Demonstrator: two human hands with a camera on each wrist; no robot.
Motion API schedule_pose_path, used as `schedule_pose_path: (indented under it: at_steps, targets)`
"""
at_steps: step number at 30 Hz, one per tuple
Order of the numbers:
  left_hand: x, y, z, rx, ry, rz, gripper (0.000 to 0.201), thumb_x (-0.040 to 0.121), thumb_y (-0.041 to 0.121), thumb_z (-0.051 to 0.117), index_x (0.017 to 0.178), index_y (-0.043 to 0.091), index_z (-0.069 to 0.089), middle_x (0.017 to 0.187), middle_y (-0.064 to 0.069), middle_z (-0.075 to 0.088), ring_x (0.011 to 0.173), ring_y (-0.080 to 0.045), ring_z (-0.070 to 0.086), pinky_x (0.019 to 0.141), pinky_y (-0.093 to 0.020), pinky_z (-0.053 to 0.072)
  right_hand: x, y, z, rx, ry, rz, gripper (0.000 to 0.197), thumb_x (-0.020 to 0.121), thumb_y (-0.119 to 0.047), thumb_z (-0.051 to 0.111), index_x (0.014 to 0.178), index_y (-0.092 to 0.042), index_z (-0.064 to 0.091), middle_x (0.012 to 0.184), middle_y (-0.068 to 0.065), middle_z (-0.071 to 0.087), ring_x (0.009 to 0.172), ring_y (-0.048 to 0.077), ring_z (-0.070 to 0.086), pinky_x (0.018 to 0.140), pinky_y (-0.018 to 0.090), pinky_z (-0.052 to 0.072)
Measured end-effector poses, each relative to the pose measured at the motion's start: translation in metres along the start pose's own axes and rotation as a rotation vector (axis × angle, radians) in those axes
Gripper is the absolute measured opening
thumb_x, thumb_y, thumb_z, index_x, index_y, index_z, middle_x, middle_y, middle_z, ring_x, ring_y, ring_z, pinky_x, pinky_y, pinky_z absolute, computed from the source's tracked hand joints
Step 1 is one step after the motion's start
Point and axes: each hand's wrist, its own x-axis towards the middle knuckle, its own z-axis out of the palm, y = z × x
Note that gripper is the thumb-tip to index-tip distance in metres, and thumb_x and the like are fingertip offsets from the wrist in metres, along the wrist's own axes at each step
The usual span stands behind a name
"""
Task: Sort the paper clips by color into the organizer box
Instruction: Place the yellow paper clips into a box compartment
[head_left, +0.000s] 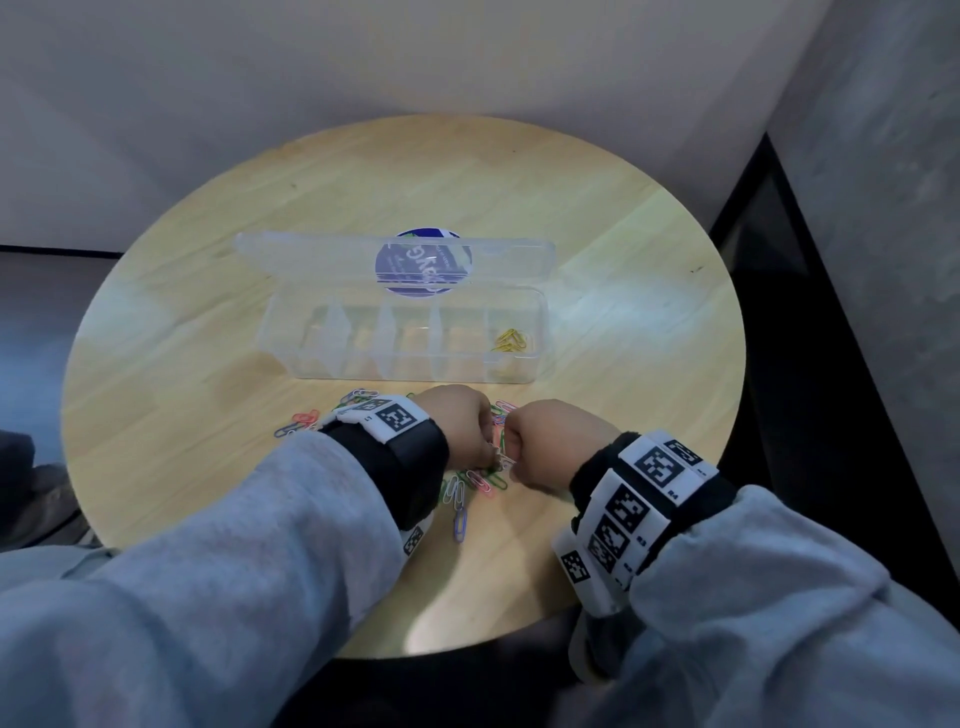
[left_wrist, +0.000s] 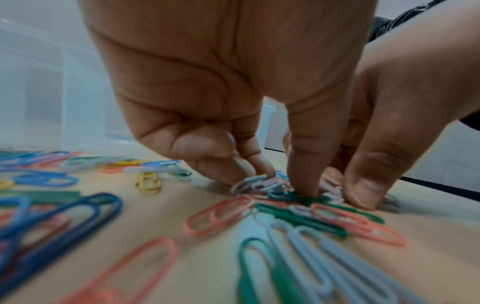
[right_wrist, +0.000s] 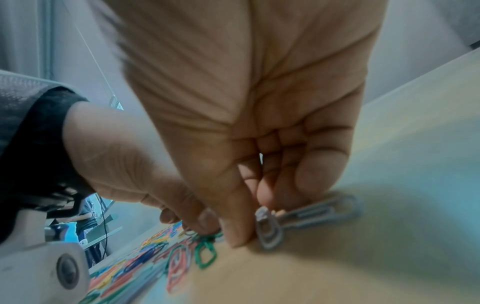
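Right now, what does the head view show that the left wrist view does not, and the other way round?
Only the head view shows the clear plastic organizer box with its lid open, yellow paper clips in its rightmost compartment, the round wooden table, and the grey sleeves.

Only the left wrist view shows close detail: the left hand pinching white paper clips, its thumb on a dark green paper clip, and a loose yellow clip.

Both show the right hand close beside the left, over the mixed pile of coloured clips.
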Motion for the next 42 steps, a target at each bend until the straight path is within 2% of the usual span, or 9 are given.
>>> schedule_pose_path:
  at_steps: [3, 8, 14, 20, 26, 30, 34, 40, 42]
  targets:
    - [-0.001, -0.002, -0.001, -0.016, -0.004, -0.010, 0.014, 0.078, 0.026, 0.068, 0.080, 0.024, 0.054, 0.084, 0.007, 0.057, 0.080, -0.014, 0.052, 0.053, -0.020, 0.032, 0.001, 0.003, 0.000, -0.002, -0.007, 0.018, 0.024, 0.087, -0.008, 0.051, 0.107, -0.004, 0.064, 0.108, 0.013, 0.065, 0.098, 0.027, 0.061, 0.071, 0.026, 0.042]
    - [-0.005, -0.003, 0.001, -0.010, 0.040, -0.001, 0.012, 0.077, 0.018, 0.062, 0.080, 0.026, 0.054, 0.067, 0.009, 0.048, 0.076, -0.014, 0.050, 0.050, -0.020, 0.030, 0.000, 0.002, -0.001, -0.003, -0.030, 0.043, 0.025, 0.085, -0.009, 0.052, 0.107, -0.005, 0.063, 0.101, 0.010, 0.064, 0.082, 0.022, 0.053, 0.068, 0.025, 0.041]
    - [-0.006, -0.002, 0.003, -0.029, 0.036, 0.019, 0.013, 0.075, 0.020, 0.062, 0.081, 0.028, 0.053, 0.074, 0.008, 0.054, 0.076, -0.015, 0.053, 0.053, -0.021, 0.031, -0.003, 0.002, -0.005, 0.007, -0.082, 0.050, 0.012, 0.082, -0.009, 0.054, 0.092, -0.009, 0.061, 0.086, 0.007, 0.057, 0.076, 0.022, 0.052, 0.056, 0.024, 0.038]
    - [-0.004, 0.001, 0.006, -0.050, 0.050, 0.009, 0.015, 0.074, 0.025, 0.067, 0.077, 0.027, 0.053, 0.068, 0.010, 0.051, 0.074, -0.012, 0.052, 0.050, -0.020, 0.031, -0.009, 0.026, -0.025, 0.323, -0.020, 0.121, 0.013, 0.076, -0.006, 0.062, 0.067, -0.015, 0.057, 0.064, -0.001, 0.058, 0.062, 0.016, 0.055, 0.057, 0.022, 0.043]
    - [-0.001, 0.003, 0.006, -0.037, 0.028, -0.012, 0.013, 0.075, 0.025, 0.070, 0.073, 0.026, 0.057, 0.081, 0.009, 0.060, 0.076, -0.010, 0.053, 0.050, -0.016, 0.032, -0.011, 0.042, -0.028, 0.685, -0.006, 0.082, 0.017, 0.080, 0.001, 0.063, 0.076, -0.014, 0.057, 0.066, 0.003, 0.060, 0.057, 0.017, 0.059, 0.071, 0.031, 0.054]
    - [-0.002, 0.005, 0.004, -0.008, -0.009, -0.016, 0.009, 0.078, 0.025, 0.069, 0.079, 0.024, 0.060, 0.081, 0.006, 0.059, 0.076, -0.012, 0.052, 0.050, -0.017, 0.032, -0.011, 0.043, -0.027, 0.791, -0.039, 0.071, 0.018, 0.084, 0.004, 0.055, 0.095, -0.008, 0.063, 0.062, 0.000, 0.053, 0.057, 0.016, 0.059, 0.079, 0.033, 0.055]
    - [-0.003, 0.004, 0.003, -0.018, -0.043, 0.002, 0.007, 0.080, 0.024, 0.066, 0.078, 0.022, 0.059, 0.080, 0.003, 0.059, 0.075, -0.014, 0.052, 0.052, -0.019, 0.034, -0.012, 0.041, -0.029, 0.923, -0.074, 0.124, 0.023, 0.087, 0.004, 0.040, 0.078, -0.005, 0.058, 0.063, 0.006, 0.047, 0.056, 0.017, 0.051, 0.068, 0.031, 0.053]
    - [-0.009, -0.012, -0.004, -0.384, -0.041, -0.074, 0.015, 0.073, 0.015, 0.062, 0.060, 0.019, 0.057, 0.062, 0.002, 0.058, 0.059, -0.013, 0.050, 0.061, -0.021, 0.042, -0.012, 0.037, -0.028, 0.976, -0.130, 0.156, 0.028, 0.082, 0.008, 0.032, 0.066, -0.006, 0.050, 0.065, 0.012, 0.050, 0.073, 0.030, 0.049, 0.057, 0.029, 0.040]
    - [-0.011, -0.014, -0.010, -0.517, -0.045, -0.082, 0.018, 0.076, 0.010, 0.061, 0.061, 0.017, 0.056, 0.060, 0.000, 0.059, 0.052, -0.010, 0.051, 0.055, -0.017, 0.043, -0.012, 0.035, -0.027, 0.982, -0.136, 0.136, 0.026, 0.083, 0.007, 0.035, 0.066, -0.006, 0.049, 0.067, 0.011, 0.049, 0.071, 0.029, 0.050, 0.057, 0.028, 0.040]
